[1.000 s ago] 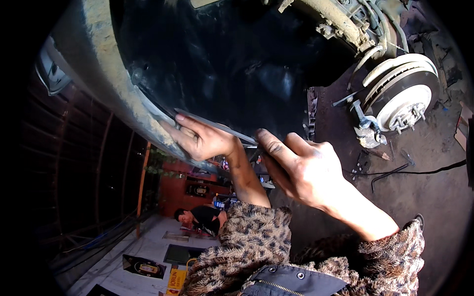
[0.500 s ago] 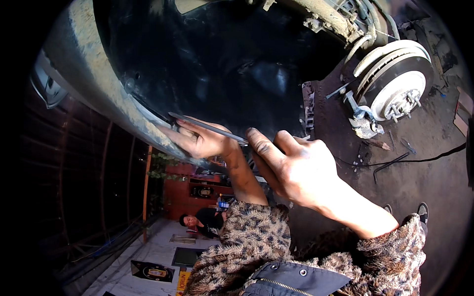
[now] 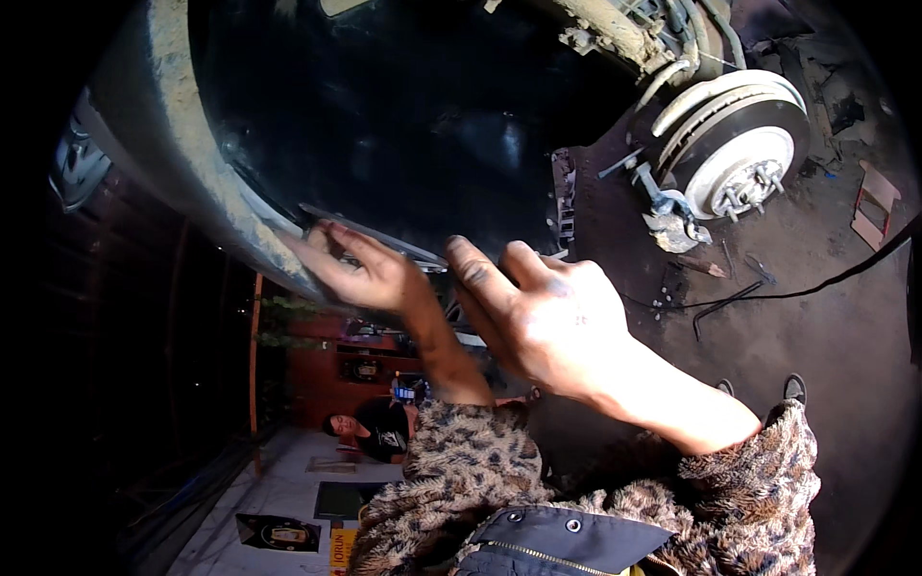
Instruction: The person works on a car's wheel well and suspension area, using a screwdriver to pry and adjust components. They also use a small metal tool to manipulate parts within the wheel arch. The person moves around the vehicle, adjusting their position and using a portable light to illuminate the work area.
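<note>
My right hand (image 3: pixel 547 307) is closed around the near end of a long, thin metal bar (image 3: pixel 370 231), its index finger laid along it. The bar slants up and left, its far tip at the gap between the dirty wheel-arch edge (image 3: pixel 206 144) and the black arch liner (image 3: pixel 384 144). What the tip touches is too dark to make out. My left hand (image 3: pixel 370 278) lies beside the bar's far part, fingers outstretched and apart against the arch edge. It is slightly blurred, and some fingertips are hidden.
At the upper right hangs a bare brake disc (image 3: pixel 735 163) with wheel studs, below muddy suspension parts (image 3: pixel 615 38). A black cable (image 3: pixel 816 288) and an L-shaped wrench (image 3: pixel 720 307) lie on the floor. Another person (image 3: pixel 375 432) is in the background, lower left.
The whole view has shifted, so everything appears a little further left and mostly higher. My right hand keeps its hold on the bar, and my left hand stays at the arch edge.
</note>
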The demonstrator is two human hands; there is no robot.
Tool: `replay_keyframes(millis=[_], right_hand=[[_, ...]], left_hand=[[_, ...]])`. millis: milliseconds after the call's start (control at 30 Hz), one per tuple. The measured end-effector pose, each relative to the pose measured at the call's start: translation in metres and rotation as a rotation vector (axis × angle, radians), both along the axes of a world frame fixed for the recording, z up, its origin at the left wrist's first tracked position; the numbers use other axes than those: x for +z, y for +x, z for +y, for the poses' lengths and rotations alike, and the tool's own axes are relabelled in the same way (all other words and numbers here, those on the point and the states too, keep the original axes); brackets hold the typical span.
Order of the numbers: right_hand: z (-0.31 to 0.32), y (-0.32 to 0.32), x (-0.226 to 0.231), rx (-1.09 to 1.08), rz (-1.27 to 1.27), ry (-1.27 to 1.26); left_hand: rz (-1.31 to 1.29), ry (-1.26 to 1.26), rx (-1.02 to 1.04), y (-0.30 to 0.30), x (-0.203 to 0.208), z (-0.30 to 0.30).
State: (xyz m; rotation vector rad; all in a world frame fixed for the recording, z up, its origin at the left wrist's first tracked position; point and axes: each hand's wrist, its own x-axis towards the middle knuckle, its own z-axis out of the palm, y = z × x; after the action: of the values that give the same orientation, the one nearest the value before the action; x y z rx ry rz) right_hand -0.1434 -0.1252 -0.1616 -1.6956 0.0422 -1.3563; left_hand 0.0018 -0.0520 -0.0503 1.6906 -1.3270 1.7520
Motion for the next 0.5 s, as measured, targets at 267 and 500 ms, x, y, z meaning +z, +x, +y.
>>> replay_keyframes(millis=[267,500], right_hand=[[-0.002,-0.010,0.001,0.043,0.027,-0.011],[0.008,-0.004,-0.005,0.017,0.026,0.014]], left_hand=[[-0.048,-0.019,0.187,-0.007,-0.010,-0.010],[-0.172,0.097,0.317,-0.020,-0.029,-0.004]])
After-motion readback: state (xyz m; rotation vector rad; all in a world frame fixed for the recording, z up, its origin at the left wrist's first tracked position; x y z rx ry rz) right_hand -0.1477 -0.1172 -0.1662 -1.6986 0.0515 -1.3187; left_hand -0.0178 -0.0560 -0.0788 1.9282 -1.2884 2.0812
